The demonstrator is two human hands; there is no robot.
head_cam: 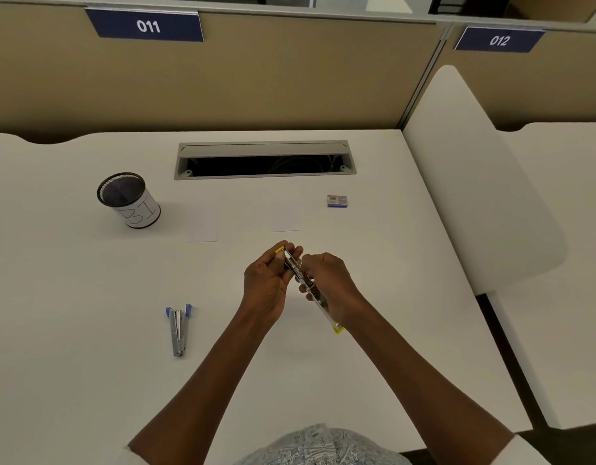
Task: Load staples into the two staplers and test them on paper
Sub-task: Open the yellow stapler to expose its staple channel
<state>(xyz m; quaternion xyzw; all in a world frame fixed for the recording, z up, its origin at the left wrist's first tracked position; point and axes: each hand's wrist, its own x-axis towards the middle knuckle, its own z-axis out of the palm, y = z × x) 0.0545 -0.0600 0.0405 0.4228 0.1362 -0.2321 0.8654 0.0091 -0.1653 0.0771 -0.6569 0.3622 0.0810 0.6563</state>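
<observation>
My left hand [268, 283] and right hand [326, 280] both close on the opened yellow stapler [301, 276], held above the white desk [88, 330]. The blue stapler [178, 327] lies open to my left; two paper slips [286, 216] and the staple box [336, 201] lie beyond.

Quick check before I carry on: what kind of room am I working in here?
Most likely an open-plan office or test lab of numbered workstations: tan divider panels carry signs 011 and 012, and the white desk has a cable tray slot and a mesh pen cup.
</observation>
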